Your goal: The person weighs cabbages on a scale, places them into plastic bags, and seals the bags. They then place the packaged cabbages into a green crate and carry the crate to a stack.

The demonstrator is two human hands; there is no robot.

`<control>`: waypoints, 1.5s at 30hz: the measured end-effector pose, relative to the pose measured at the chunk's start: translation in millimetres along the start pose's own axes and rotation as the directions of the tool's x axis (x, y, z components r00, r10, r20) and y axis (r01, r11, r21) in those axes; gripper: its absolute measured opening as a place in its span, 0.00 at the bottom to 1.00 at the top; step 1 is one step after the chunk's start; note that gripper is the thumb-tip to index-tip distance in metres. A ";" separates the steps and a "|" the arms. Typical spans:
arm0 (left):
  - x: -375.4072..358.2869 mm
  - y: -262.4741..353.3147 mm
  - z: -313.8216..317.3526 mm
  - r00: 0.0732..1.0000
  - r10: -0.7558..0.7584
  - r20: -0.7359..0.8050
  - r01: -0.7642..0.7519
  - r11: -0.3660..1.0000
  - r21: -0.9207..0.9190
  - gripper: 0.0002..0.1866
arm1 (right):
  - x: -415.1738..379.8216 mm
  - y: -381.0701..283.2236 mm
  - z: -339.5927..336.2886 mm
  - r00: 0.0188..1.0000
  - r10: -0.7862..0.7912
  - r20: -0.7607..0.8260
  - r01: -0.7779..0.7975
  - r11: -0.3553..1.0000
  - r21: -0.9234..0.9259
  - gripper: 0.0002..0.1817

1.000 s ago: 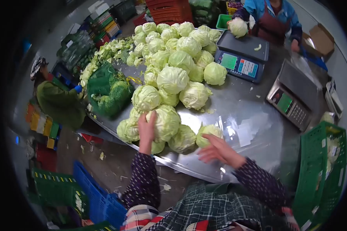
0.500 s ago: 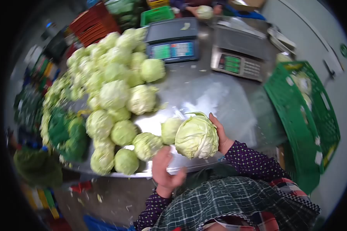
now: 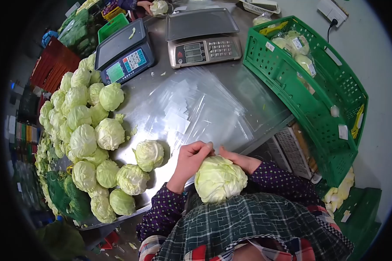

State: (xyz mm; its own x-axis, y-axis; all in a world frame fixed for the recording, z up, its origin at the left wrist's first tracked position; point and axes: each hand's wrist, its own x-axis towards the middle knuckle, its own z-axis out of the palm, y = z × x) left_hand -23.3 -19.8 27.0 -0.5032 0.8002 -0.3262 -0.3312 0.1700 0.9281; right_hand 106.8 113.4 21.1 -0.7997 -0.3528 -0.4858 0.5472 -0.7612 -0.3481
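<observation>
A pale green cabbage (image 3: pixel 220 179) is held close to my apron, just off the table's near edge. My right hand (image 3: pixel 240 161) grips it from the far right side, thumb showing on top and the other fingers hidden behind it. At the cabbage's far left edge, my left hand (image 3: pixel 192 160) is closed with its fingers curled together; what is between the fingertips, if anything, I cannot make out. Beyond both hands lies a spread of clear plastic bags (image 3: pixel 217 108). One loose cabbage (image 3: pixel 149 155) sits left of my left hand.
Several cabbages (image 3: pixel 83 140) are heaped on the metal table's left side. A dark scale (image 3: pixel 122 48) and a silver scale (image 3: pixel 203 41) stand at the back. On the right, a green crate (image 3: pixel 305 87) holds wrapped, labelled produce. A co-worker's hand (image 3: pixel 144 6) touches another cabbage at the far edge.
My left hand has moved up from the table's edge to the cabbage and closed. The cabbage has come nearer my apron. The view has turned right, showing more of the bags and crate.
</observation>
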 end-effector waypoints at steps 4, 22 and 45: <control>15.2 19.2 10.8 0.999 0.018 -0.037 -0.006 0.951 0.309 0.18 | 6.6 1.1 -15.2 0.995 0.018 0.095 -0.012 0.998 -0.059 0.38; 52.9 -112.0 -2.8 0.766 0.602 0.225 -0.247 -0.049 0.968 0.25 | -34.4 44.2 -73.1 0.970 -0.239 -0.041 0.237 0.895 0.377 0.50; 87.2 -83.8 18.1 0.791 0.595 0.141 -0.346 0.245 0.906 0.02 | -45.9 16.7 -94.9 0.907 -0.402 -0.123 0.415 0.814 0.407 0.45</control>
State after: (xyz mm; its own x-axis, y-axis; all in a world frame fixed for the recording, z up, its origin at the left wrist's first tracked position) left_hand -24.9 46.1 -76.0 -0.4825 0.8155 0.3196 0.8160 0.2861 0.5022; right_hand 176.1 168.5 -38.5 -0.9154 0.0527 -0.3992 0.0124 -0.9872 -0.1588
